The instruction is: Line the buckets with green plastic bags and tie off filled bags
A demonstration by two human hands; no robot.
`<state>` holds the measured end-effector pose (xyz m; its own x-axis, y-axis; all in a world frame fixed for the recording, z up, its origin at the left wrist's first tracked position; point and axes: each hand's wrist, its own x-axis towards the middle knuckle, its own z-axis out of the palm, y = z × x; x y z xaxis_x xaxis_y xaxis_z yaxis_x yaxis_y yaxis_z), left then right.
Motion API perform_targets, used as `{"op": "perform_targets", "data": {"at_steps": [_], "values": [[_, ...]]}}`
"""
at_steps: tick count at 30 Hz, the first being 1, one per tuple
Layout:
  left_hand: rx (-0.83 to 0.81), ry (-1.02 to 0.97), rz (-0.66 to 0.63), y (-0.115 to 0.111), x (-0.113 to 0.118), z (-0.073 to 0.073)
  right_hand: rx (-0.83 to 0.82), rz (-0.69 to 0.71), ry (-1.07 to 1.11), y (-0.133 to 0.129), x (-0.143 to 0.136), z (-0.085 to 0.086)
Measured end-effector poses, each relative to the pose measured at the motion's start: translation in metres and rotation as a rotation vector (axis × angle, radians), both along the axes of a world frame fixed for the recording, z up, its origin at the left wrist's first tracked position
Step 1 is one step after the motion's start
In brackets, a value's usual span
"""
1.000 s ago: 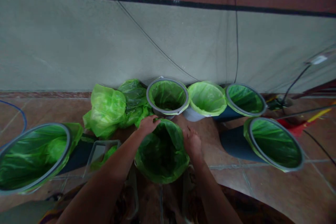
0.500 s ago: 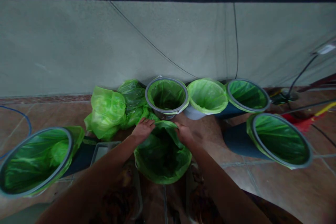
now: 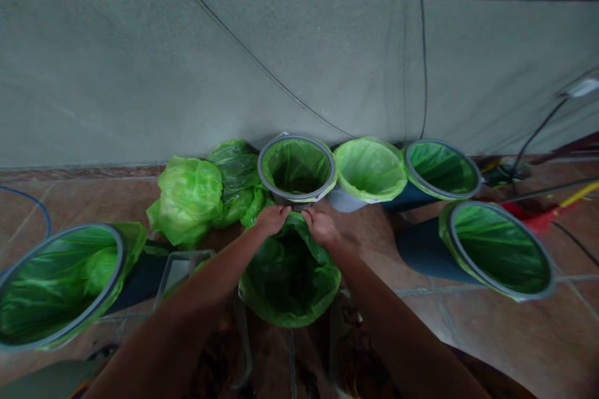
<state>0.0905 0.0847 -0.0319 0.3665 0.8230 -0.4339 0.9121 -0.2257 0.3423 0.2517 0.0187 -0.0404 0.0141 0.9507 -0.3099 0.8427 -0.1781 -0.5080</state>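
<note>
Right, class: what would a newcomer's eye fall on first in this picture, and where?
Probably the left hand and right hand, close together on the far edge of the green liner at lower centre. Beyond, a row of three lined bins stands by the grey wall. Left of that row, a bright heap of crumpled green bags sits on the tiled floor.

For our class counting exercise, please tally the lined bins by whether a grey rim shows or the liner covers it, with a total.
Bins with grey rim showing: 4
Bins with liner-covered rim: 2
Total: 6
</note>
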Motion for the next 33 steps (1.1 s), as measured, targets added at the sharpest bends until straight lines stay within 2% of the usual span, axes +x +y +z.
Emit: {"op": "perform_targets", "data": {"at_steps": [3,8,15,19,23,27,31,33], "values": [[0.021,-0.001,-0.050,-0.004,-0.007,-0.006,-0.056,0.069,-0.042,0.003,0.000,-0.003],[0.092,0.001,-0.139,-0.007,-0.017,-0.004,-0.062,0.138,-0.062,-0.003,0.005,-0.008],[0.109,0.104,-0.115,-0.018,-0.012,-0.007,-0.113,0.128,-0.084,-0.006,0.004,-0.007],[0.076,0.141,-0.066,-0.021,-0.021,-0.007,-0.097,0.015,-0.141,-0.014,0.012,-0.007],[0.063,0.106,-0.024,-0.015,-0.045,-0.001,-0.094,-0.220,-0.180,-0.031,0.015,-0.010],[0.082,-0.008,-0.040,-0.007,-0.060,0.005,-0.089,-0.439,-0.162,-0.061,0.001,-0.019],[0.119,-0.037,0.038,-0.006,-0.054,0.005,-0.111,-0.463,-0.076,-0.093,-0.013,-0.026],[0.122,-0.026,0.097,-0.009,-0.048,0.002,-0.109,-0.476,-0.038,-0.098,-0.012,-0.023]]}}
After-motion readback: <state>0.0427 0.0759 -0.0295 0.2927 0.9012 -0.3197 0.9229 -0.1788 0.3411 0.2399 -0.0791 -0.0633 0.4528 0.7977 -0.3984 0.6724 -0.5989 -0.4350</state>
